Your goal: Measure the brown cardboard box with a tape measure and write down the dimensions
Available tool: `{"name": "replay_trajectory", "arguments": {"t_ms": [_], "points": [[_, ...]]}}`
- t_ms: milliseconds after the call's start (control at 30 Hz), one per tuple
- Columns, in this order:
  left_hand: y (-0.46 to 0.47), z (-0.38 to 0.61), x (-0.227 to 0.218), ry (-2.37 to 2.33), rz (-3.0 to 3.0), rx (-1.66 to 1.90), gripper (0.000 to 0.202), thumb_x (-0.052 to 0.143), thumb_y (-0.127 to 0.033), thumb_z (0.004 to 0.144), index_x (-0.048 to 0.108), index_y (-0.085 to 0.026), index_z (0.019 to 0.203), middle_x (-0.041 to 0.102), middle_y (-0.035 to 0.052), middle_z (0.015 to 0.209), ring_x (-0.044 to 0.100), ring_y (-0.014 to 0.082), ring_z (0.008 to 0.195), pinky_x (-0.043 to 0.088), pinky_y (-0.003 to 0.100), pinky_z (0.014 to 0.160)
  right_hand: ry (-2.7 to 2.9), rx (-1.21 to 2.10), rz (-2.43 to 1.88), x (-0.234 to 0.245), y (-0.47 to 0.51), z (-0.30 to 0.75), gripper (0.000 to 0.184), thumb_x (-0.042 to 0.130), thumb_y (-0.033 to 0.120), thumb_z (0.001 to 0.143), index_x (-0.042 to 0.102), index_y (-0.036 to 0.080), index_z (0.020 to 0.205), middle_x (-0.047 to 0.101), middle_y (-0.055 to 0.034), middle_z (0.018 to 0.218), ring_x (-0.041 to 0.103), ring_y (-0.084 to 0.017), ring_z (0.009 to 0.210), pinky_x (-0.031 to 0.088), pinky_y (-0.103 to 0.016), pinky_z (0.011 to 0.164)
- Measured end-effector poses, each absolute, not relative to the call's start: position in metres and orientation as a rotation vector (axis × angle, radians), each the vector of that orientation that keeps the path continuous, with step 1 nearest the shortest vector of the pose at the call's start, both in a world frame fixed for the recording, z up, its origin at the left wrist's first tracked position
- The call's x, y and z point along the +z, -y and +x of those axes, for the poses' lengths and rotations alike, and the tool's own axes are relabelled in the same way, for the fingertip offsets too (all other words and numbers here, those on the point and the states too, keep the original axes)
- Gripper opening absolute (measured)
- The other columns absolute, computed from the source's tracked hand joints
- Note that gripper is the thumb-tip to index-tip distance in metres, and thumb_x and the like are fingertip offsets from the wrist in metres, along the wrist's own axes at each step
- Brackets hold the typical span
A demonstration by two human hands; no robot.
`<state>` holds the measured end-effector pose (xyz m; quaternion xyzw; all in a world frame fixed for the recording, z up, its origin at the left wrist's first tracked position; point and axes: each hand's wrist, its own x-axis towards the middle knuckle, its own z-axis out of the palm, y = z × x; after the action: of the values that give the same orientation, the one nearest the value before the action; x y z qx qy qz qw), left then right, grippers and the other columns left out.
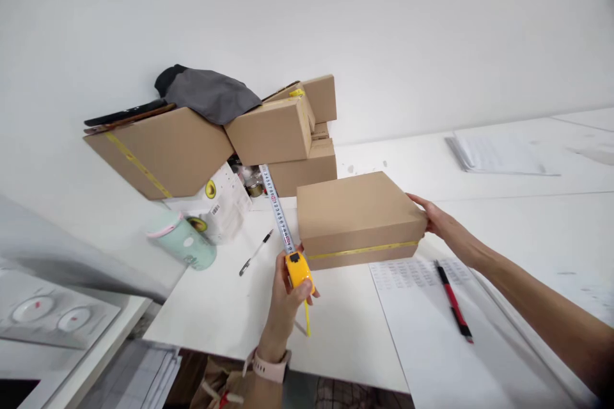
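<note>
My left hand (286,297) is wrapped round a yellow tape measure (300,270), its silver blade (276,208) drawn out away from me and slanting a little left. A yellow wrist strap dangles below the case. The left fingertips are close to the near left corner of a closed cardboard box (355,208) with yellow tape along its side; whether they touch it is unclear. On the box's right end rests my right hand (434,220), thumb on the upper edge and fingers bent round the side. The box lies on the white table (230,313).
Stacked cardboard boxes (273,131) with a grey cloth (211,92) on top stand against the wall. Left are a mint tumbler (185,244), a white avocado-print bag (228,204) and a pen (256,253). A red-black pen (453,301) lies on printed paper (432,345); more sheets (499,152) lie behind.
</note>
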<state>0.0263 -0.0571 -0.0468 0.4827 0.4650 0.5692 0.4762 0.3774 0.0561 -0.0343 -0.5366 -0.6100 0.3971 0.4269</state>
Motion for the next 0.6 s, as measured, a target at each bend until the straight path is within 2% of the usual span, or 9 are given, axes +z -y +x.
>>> {"name": "replay_trajectory", "arguments": {"t_ms": [67, 133, 200, 267, 333, 433, 500, 600], "points": [[0.046, 0.023, -0.039, -1.086, 1.23, 1.415, 0.071, 0.077, -0.049, 0.073, 0.044, -0.025, 0.131, 0.06, 0.0103, 0.124, 0.064, 0.0107, 0.056, 0.047, 0.023, 0.044, 1.563, 0.927, -1.337, -0.018, -0.055, 0.372, 0.068, 0.05, 0.067, 0.091, 0.046, 0.034, 0.151, 0.072, -0.005, 0.11, 0.067, -0.027, 0.096, 0.057, -0.038, 0.084], [0.035, 0.018, -0.025, -1.03, 1.287, 1.453, 0.068, 0.077, -0.047, 0.074, 0.045, -0.024, 0.129, 0.058, 0.0131, 0.132, 0.064, 0.0101, 0.055, 0.046, 0.022, 0.042, 1.563, 0.877, -1.331, 0.002, -0.059, 0.366, 0.072, 0.063, 0.063, 0.086, 0.046, 0.036, 0.15, 0.072, -0.005, 0.109, 0.068, -0.027, 0.097, 0.057, -0.037, 0.08], [0.022, 0.014, -0.009, -0.982, 1.328, 1.477, 0.063, 0.076, -0.047, 0.074, 0.046, -0.024, 0.125, 0.051, 0.0158, 0.143, 0.064, 0.0091, 0.055, 0.046, 0.022, 0.041, 1.529, 0.859, -1.338, 0.019, -0.068, 0.36, 0.068, 0.067, 0.062, 0.083, 0.054, 0.035, 0.143, 0.073, -0.0055, 0.103, 0.068, -0.027, 0.093, 0.057, -0.037, 0.074], [0.012, 0.014, 0.004, -0.971, 1.355, 1.477, 0.061, 0.076, -0.046, 0.074, 0.047, -0.023, 0.122, 0.047, 0.0173, 0.148, 0.063, 0.0084, 0.054, 0.047, 0.022, 0.041, 1.494, 0.853, -1.361, 0.03, -0.079, 0.354, 0.055, 0.065, 0.065, 0.082, 0.066, 0.031, 0.126, 0.073, -0.0062, 0.097, 0.069, -0.027, 0.088, 0.057, -0.038, 0.07], [0.008, 0.018, 0.012, -1.003, 1.369, 1.49, 0.06, 0.076, -0.046, 0.075, 0.046, -0.022, 0.121, 0.051, 0.0174, 0.143, 0.062, 0.0083, 0.053, 0.048, 0.024, 0.043, 1.481, 0.753, -1.408, 0.034, -0.09, 0.348, 0.047, 0.062, 0.067, 0.083, 0.071, 0.028, 0.108, 0.072, -0.0074, 0.096, 0.068, -0.028, 0.089, 0.056, -0.04, 0.071], [0.021, 0.034, 0.013, -1.09, 1.413, 1.579, 0.061, 0.077, -0.044, 0.076, 0.045, -0.023, 0.124, 0.059, 0.013, 0.13, 0.061, 0.0092, 0.058, 0.051, 0.026, 0.051, 1.533, 0.461, -1.378, 0.034, -0.102, 0.341, 0.039, 0.059, 0.061, 0.086, 0.071, 0.025, 0.091, 0.068, -0.0105, 0.115, 0.064, -0.03, 0.105, 0.054, -0.044, 0.085], [0.04, 0.05, 0.007, -1.076, 1.462, 1.566, 0.064, 0.078, -0.04, 0.076, 0.043, -0.025, 0.129, 0.062, 0.0079, 0.115, 0.059, 0.0104, 0.062, 0.051, 0.025, 0.056, 1.601, 0.39, -1.275, 0.034, -0.109, 0.337, 0.032, 0.056, 0.053, 0.09, 0.069, 0.024, 0.092, 0.066, -0.0103, 0.123, 0.062, -0.029, 0.111, 0.051, -0.045, 0.091], [0.065, 0.078, -0.006, -0.889, 1.414, 1.281, 0.075, 0.08, -0.036, 0.072, 0.042, -0.026, 0.135, 0.059, 0.002, 0.094, 0.055, 0.0112, 0.062, 0.047, 0.023, 0.054, 1.736, 0.308, -1.18, 0.035, -0.115, 0.332, 0.026, 0.049, 0.04, 0.094, 0.067, 0.023, 0.098, 0.071, -0.0084, 0.11, 0.065, -0.027, 0.1, 0.049, -0.046, 0.089]]}}
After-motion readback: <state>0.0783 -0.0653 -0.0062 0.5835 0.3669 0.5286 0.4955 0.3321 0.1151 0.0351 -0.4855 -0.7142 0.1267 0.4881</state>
